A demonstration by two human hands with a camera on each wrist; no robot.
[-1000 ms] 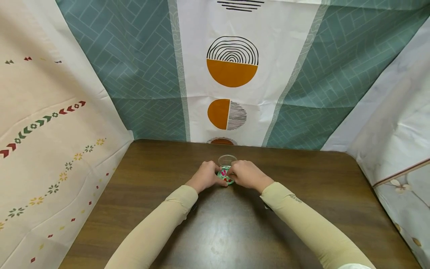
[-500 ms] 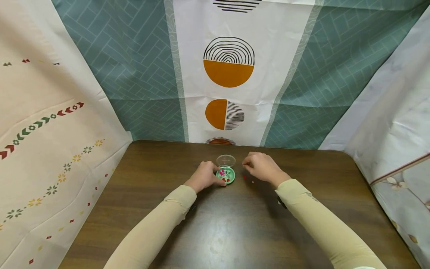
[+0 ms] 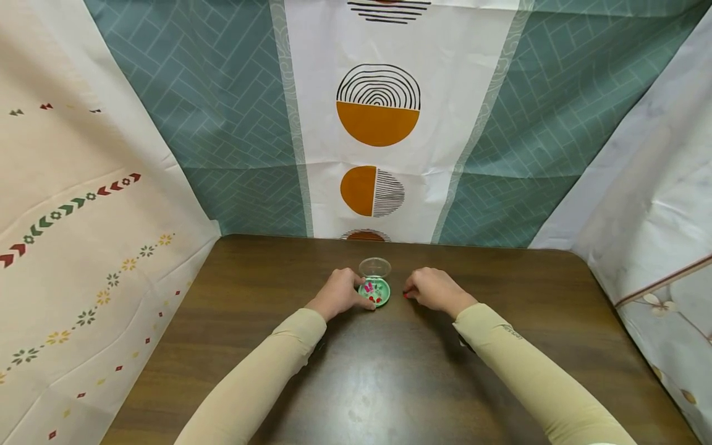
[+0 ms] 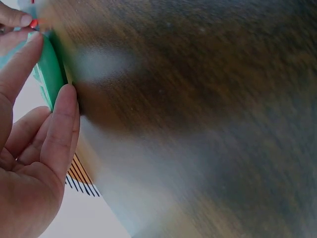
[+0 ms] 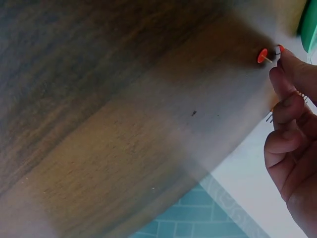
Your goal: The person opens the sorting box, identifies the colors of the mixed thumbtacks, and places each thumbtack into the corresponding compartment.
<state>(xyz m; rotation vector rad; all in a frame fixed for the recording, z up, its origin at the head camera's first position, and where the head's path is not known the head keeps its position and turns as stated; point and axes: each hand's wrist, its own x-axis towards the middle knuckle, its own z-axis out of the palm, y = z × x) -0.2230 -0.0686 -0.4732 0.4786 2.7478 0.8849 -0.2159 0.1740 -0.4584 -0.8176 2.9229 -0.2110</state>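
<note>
My left hand [image 3: 340,293] holds the rim of a small round green case [image 3: 384,296] between thumb and fingers. Its clear lid [image 3: 374,267] is tipped back, and several pink and red pieces lie inside. To the right of the case, my right hand [image 3: 436,289] is low over the table. In the right wrist view its thumb and forefinger pinch a small red thumbtack [image 5: 281,48], mostly hidden by the fingertips. Just beside them a red thumbtack [image 5: 262,55] lies on the wood, its pin sticking out sideways.
A brown wooden table [image 3: 356,383] carries everything. Behind it hangs a teal and white patterned cloth [image 3: 378,204]. Pale printed cloths line the left side [image 3: 111,247] and the right side [image 3: 656,247].
My right hand moved from over the case to the table at its right, then lowered onto the small pieces there. My left hand has stayed on the case.
</note>
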